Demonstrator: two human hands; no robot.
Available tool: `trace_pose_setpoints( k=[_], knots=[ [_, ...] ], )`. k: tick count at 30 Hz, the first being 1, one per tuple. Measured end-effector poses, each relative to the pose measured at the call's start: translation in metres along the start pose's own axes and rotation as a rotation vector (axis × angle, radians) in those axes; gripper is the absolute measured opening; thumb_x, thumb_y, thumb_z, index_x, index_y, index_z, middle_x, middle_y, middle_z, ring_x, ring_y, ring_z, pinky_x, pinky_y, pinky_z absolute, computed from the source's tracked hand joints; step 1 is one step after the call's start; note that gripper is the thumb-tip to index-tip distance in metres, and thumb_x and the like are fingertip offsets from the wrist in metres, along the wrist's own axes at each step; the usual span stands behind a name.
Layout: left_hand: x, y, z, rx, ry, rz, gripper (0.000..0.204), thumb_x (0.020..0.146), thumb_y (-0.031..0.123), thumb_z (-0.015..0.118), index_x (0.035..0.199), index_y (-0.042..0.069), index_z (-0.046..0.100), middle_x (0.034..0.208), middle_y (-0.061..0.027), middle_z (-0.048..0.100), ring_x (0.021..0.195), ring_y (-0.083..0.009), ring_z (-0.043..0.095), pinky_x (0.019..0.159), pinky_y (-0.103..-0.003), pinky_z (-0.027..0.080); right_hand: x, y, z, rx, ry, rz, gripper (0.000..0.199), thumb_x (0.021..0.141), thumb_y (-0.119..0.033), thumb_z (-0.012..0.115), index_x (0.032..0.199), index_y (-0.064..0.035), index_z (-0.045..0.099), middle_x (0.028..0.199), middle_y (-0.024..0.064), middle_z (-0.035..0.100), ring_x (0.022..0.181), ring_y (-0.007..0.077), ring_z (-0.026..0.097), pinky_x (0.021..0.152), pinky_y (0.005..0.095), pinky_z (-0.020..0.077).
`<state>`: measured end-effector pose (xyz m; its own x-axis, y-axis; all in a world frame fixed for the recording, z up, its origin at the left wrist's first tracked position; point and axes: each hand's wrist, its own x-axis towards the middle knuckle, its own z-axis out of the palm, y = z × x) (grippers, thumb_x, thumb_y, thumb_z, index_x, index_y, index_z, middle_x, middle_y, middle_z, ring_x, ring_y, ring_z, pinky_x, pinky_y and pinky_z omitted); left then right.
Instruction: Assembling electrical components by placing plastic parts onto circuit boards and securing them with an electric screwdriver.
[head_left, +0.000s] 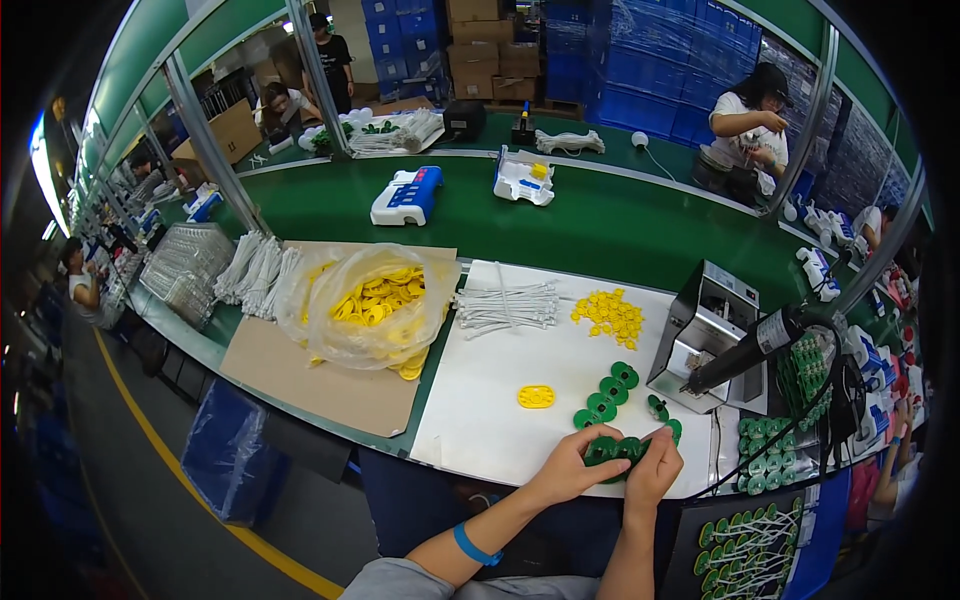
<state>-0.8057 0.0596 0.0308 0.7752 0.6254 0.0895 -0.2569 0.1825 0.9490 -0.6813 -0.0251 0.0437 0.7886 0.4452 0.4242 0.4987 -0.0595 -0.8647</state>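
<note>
My left hand and my right hand are both closed on a short strip of round green circuit boards, held just above the front of the white work sheet. Fingers hide part of the strip. Beyond my left hand lies another strip of round green boards with dark centres. Past my right fingertips there is a small green board with a dark part on it. A single yellow oval plastic piece rests left of the strips.
Small yellow parts and white cables lie farther back. A plastic bag of yellow discs sits left. At right stand a metal machine and black cylindrical tool. Blue-white housings rest on the green belt; co-workers sit beyond.
</note>
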Motion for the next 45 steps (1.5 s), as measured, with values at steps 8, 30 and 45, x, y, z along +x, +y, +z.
trace_pose_setpoints(
  k=[8, 30, 45],
  knots=[
    [0.014, -0.026, 0.004, -0.026, -0.032, 0.059, 0.031, 0.095, 0.004, 0.077, 0.123, 0.004, 0.063, 0.104, 0.001, 0.066, 0.092, -0.0055, 0.06, 0.079, -0.023, 0.051, 0.016, 0.03, -0.001, 0.134, -0.038, 0.115, 0.062, 0.116, -0.037, 0.036, 0.069, -0.0026, 0.057, 0.063, -0.0014, 0.051, 0.064, 0.0089, 0.045, 0.063, 0.0295, 0.0373],
    [0.054, -0.067, 0.052, -0.28, -0.205, -0.089, 0.033, 0.1, 0.006, 0.07, 0.131, 0.0, 0.059, 0.112, -0.0017, 0.068, 0.098, -0.0065, 0.062, 0.086, -0.024, 0.053, 0.052, 0.073, -0.049, 0.444, -0.275, 0.314, 0.069, 0.116, -0.049, 0.028, 0.062, -0.0086, 0.045, 0.06, -0.0029, 0.045, 0.056, 0.0072, 0.036, 0.053, 0.0268, 0.0276],
    [0.05, -0.054, 0.048, -0.449, 0.051, -0.095, 0.04, 0.094, -0.003, 0.074, 0.127, 0.002, 0.053, 0.111, -0.006, 0.068, 0.099, -0.01, 0.066, 0.086, -0.027, 0.057, 0.073, 0.059, -0.054, -0.357, -0.063, -0.021, 0.022, 0.098, -0.021, 0.073, 0.097, 0.0003, 0.069, 0.089, 0.0146, 0.073, 0.075, 0.0309, 0.069, 0.072, 0.0384, 0.0542]
  ],
)
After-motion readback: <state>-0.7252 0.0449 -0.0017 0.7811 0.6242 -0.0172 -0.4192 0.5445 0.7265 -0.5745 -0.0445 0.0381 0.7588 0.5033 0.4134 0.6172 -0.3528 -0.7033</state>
